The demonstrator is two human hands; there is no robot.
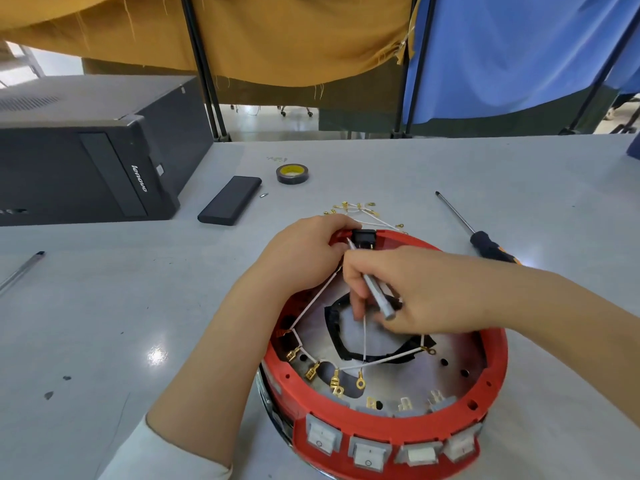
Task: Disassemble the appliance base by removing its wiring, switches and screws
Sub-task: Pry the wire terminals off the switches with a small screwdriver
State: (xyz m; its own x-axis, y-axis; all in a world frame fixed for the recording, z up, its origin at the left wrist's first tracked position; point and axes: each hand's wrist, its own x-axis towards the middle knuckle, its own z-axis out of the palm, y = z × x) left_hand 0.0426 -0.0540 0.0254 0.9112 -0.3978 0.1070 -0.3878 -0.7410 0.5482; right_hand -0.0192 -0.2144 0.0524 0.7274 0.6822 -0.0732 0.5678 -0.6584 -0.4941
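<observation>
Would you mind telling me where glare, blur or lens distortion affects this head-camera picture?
Head view: a bright glare spot on the grey table beside the left forearm; wide-angle bending curves the table's far edge; the right hand holding the thin silver tool looks slightly motion-blurred.

Head camera looks down, close over table (104,306) and hands.

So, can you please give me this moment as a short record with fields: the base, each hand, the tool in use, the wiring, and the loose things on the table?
base: red appliance base, open side up
left hand: left hand grips the far rim beside the black socket
right hand: right hand holds a thin grey tool
wiring: white wires inside
switches: rocker switches in near wall
table: screwdriver, tape roll, removed wires
</observation>
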